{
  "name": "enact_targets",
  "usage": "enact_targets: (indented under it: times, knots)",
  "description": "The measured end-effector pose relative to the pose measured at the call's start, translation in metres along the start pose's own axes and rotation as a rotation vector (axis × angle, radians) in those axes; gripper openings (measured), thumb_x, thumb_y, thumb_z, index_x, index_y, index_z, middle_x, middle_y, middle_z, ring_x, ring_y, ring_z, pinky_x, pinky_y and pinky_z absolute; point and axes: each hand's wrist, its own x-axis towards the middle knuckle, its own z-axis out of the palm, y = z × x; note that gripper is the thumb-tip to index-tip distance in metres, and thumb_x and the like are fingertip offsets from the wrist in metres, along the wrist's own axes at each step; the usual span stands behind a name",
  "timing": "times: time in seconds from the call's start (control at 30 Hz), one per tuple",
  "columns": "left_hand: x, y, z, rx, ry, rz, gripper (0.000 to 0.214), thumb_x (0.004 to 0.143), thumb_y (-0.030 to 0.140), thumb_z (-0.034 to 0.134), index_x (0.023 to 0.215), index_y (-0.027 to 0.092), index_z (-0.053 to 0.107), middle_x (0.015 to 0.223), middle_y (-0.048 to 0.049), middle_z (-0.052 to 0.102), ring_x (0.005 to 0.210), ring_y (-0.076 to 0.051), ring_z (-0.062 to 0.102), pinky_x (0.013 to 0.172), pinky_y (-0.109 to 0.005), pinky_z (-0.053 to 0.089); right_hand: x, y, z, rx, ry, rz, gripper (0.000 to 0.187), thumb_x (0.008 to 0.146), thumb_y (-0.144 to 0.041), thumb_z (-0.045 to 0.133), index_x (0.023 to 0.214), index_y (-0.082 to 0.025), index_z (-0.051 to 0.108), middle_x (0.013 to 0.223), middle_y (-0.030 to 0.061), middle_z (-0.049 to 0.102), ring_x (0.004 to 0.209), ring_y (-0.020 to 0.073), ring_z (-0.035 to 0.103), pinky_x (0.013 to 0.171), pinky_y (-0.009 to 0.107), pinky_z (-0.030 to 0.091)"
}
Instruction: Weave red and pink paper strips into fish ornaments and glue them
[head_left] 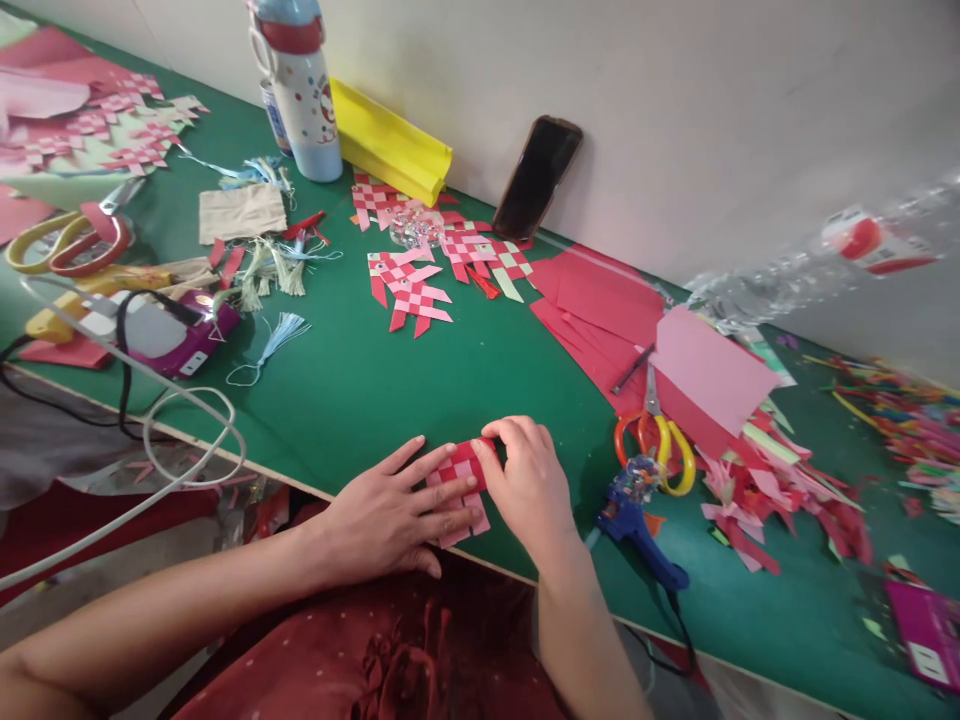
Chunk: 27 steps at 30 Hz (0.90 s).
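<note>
A small piece of woven paper (pixel 463 468) in red and pink lies at the table's near edge, partly covered by my hands. My left hand (pixel 405 505) rests flat across it with the fingers spread. At its upper right side, my right hand (pixel 526 485) pinches the red edge between thumb and fingers. Farther back, finished-looking woven paper fish (pixel 409 288) in red and pink lie beside a clear dish of small beads (pixel 416 228). Right of my right hand are red-and-yellow-handled scissors (pixel 656 440) and a blue glue gun (pixel 645 540).
On the green table (pixel 360 390) stand a bottle (pixel 304 110) and a phone (pixel 538 178) against the wall. Red sheets (pixel 600 300), paper scraps (pixel 780 490) and a clear plastic bottle (pixel 795 280) are at right. Left are tassels (pixel 277 340), scissors (pixel 75 235), a purple power strip (pixel 187 335) and a white cable (pixel 172 480).
</note>
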Motion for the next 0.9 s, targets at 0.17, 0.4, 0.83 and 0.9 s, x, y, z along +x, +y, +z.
enact_targets:
  times: [0.17, 0.4, 0.83, 0.9]
  knots:
    - [0.000, 0.000, -0.002, -0.024, -0.032, -0.004, 0.063, 0.091, 0.065, 0.044, 0.147, 0.038, 0.037, 0.155, 0.0044, 0.038, 0.148, -0.033, 0.020, 0.118, -0.055, 0.017, 0.001, 0.002, 0.001, 0.020, -0.025, 0.007, 0.010, 0.093, -0.022, 0.053, 0.083, -0.023, 0.056, 0.088, 0.0059, 0.062, 0.087, 0.0236, 0.056, 0.079, 0.037, 0.046]
    - [0.000, 0.000, -0.004, -0.021, -0.050, -0.005, 0.063, 0.092, 0.064, 0.042, 0.147, 0.036, 0.037, 0.155, 0.0060, 0.038, 0.147, -0.035, 0.021, 0.118, -0.054, 0.016, 0.002, 0.004, 0.004, 0.027, -0.041, 0.018, 0.010, 0.093, -0.021, 0.052, 0.084, -0.022, 0.056, 0.089, 0.0069, 0.062, 0.087, 0.0242, 0.054, 0.080, 0.038, 0.044]
    - [0.004, 0.005, -0.011, -0.014, -0.032, -0.064, 0.064, 0.086, 0.064, 0.054, 0.144, 0.040, 0.041, 0.155, -0.0059, 0.038, 0.140, -0.032, 0.035, 0.116, -0.057, 0.016, 0.000, 0.005, -0.003, 0.057, -0.071, -0.005, 0.015, 0.095, -0.022, 0.047, 0.083, -0.022, 0.055, 0.083, 0.0044, 0.065, 0.080, 0.0224, 0.053, 0.077, 0.035, 0.042]
    - [0.005, 0.005, -0.012, -0.013, -0.030, -0.081, 0.064, 0.085, 0.064, 0.055, 0.143, 0.041, 0.041, 0.152, -0.0081, 0.041, 0.136, -0.033, 0.040, 0.114, -0.057, 0.020, 0.000, 0.004, -0.004, 0.053, -0.077, -0.008, 0.016, 0.095, -0.022, 0.047, 0.082, -0.022, 0.056, 0.081, 0.0042, 0.064, 0.080, 0.0224, 0.053, 0.077, 0.035, 0.042]
